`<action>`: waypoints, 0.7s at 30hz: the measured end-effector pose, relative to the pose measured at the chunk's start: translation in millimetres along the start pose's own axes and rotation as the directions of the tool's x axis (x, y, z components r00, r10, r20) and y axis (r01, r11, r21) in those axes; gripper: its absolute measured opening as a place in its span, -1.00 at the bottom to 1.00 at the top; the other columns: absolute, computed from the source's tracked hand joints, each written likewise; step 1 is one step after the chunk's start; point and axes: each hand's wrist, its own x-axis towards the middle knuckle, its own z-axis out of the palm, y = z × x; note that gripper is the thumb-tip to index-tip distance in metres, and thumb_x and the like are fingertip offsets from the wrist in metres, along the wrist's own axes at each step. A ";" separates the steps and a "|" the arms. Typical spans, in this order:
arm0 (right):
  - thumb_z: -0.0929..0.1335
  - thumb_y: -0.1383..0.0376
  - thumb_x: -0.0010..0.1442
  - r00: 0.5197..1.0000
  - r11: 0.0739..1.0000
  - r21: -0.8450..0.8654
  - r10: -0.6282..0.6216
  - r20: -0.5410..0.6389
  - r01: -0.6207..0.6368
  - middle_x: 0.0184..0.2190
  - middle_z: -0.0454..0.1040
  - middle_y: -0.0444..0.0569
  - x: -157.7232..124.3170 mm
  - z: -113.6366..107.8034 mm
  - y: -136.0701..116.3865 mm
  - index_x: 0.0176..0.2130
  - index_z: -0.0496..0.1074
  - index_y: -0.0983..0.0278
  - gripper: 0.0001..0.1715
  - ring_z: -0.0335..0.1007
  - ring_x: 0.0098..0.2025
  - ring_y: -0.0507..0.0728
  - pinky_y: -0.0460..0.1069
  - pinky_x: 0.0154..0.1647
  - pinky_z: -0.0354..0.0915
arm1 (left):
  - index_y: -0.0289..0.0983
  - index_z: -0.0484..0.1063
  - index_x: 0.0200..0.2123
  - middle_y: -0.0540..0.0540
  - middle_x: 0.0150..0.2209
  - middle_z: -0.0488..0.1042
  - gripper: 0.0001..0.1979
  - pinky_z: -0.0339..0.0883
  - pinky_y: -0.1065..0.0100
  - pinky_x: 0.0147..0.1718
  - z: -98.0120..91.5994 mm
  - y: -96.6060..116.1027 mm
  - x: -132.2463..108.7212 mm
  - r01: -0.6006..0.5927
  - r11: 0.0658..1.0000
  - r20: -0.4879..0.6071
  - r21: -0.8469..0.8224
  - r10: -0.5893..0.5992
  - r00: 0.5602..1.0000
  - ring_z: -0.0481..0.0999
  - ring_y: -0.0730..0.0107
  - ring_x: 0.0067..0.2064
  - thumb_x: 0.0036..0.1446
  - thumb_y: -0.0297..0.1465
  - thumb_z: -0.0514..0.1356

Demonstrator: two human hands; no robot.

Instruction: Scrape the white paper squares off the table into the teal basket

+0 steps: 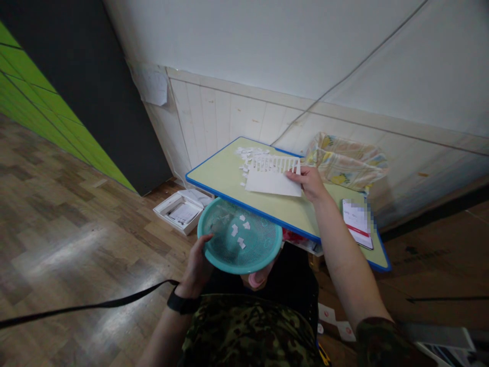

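My left hand (197, 262) grips the rim of a round teal basket (240, 235) and holds it just below the near edge of a small yellow-green table (225, 171). A few white paper scraps (239, 234) lie in the basket. My right hand (310, 182) rests on the table and pinches the right edge of a white paper sheet (273, 179) whose far edge is cut into a fringe of strips. A pile of cut paper bits (250, 155) lies on the table just beyond the sheet.
A phone (357, 223) lies on the table's right part. A patterned cloth bundle (346, 160) sits against the white wall. An open white box (183, 210) stands on the wooden floor left of the table. A black strap (87, 306) crosses the lower left.
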 end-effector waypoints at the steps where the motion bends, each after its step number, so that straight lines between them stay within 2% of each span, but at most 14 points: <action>1: 0.65 -0.04 -0.24 0.999 1.000 -0.016 -0.020 -0.024 0.020 -0.38 0.62 -0.08 2.1 1.7 3.9 -0.38 0.65 0.26 -0.48 0.45 -0.37 0.11 0.00 -0.33 0.31 | -0.40 0.65 -0.10 -0.19 -0.41 0.72 -0.74 0.59 0.12 -0.06 0.2 0.2 -0.2 -0.005 1.000 0.002 0.000 0.005 1.000 0.73 0.03 -0.27 0.19 -0.49 0.23; 5: 0.63 -0.07 -0.17 0.996 0.994 -0.082 -0.071 -0.052 0.066 -0.40 0.60 -0.10 7.0 8.0 15.6 -0.37 0.65 0.26 -0.48 0.42 -0.37 0.10 -0.02 -0.35 0.28 | -0.41 0.64 -0.07 -0.22 -0.40 0.72 -0.72 0.58 0.09 -0.03 0.5 0.8 -0.9 -0.001 1.000 0.010 0.002 0.001 1.000 0.74 -0.03 -0.20 0.21 -0.49 0.21; 8: 0.64 -0.03 -0.18 0.997 0.994 -0.090 -0.065 -0.034 0.062 -0.38 0.62 -0.08 7.7 6.5 16.9 -0.36 0.66 0.27 -0.50 0.45 -0.34 0.12 0.00 -0.31 0.30 | -0.43 0.64 -0.09 -0.22 -0.40 0.72 -0.73 0.58 0.09 -0.03 -0.2 0.5 -0.8 -0.003 1.000 0.007 0.003 0.003 1.000 0.74 0.01 -0.25 0.22 -0.49 0.20; 11: 0.65 0.02 -0.21 0.993 0.999 -0.037 -0.034 -0.114 0.030 -0.36 0.63 -0.06 8.6 -0.7 14.2 -0.37 0.65 0.27 -0.53 0.48 -0.33 0.15 0.02 -0.28 0.34 | -0.41 0.64 -0.07 -0.19 -0.41 0.72 -0.72 0.60 0.12 -0.07 -0.7 0.0 -0.4 -0.029 1.000 0.016 0.002 0.029 0.999 0.72 0.09 -0.34 0.21 -0.51 0.20; 14: 0.65 0.07 -0.26 0.982 1.000 0.006 0.002 -0.189 -0.001 -0.35 0.65 -0.04 9.5 -5.5 11.6 -0.38 0.63 0.27 -0.54 0.51 -0.34 0.17 0.05 -0.28 0.37 | -0.39 0.64 -0.10 -0.19 -0.39 0.73 -0.75 0.60 0.12 -0.06 -0.6 -0.2 -0.1 -0.031 0.999 0.007 0.008 0.031 0.999 0.73 0.07 -0.31 0.20 -0.52 0.21; 17: 0.65 0.08 -0.26 0.983 1.000 -0.008 0.001 -0.184 -0.002 -0.34 0.66 -0.02 8.7 -3.8 9.4 -0.37 0.64 0.28 -0.54 0.53 -0.32 0.19 0.07 -0.24 0.40 | -0.39 0.65 -0.17 -0.20 -0.40 0.72 -0.79 0.58 0.10 -0.02 -0.4 0.0 -0.1 -0.004 1.000 -0.010 0.008 0.004 1.000 0.74 0.02 -0.26 0.20 -0.50 0.21; 21: 0.65 0.13 -0.29 0.987 0.998 0.040 0.055 -0.154 -0.049 -0.32 0.67 0.00 5.9 -1.8 5.4 -0.36 0.64 0.29 -0.54 0.55 -0.33 0.21 0.08 -0.25 0.41 | -0.41 0.64 -0.12 -0.22 -0.36 0.73 -0.76 0.57 0.07 0.02 -0.6 0.1 -0.4 -0.005 1.000 -0.008 0.003 0.005 1.000 0.74 -0.02 -0.20 0.20 -0.51 0.21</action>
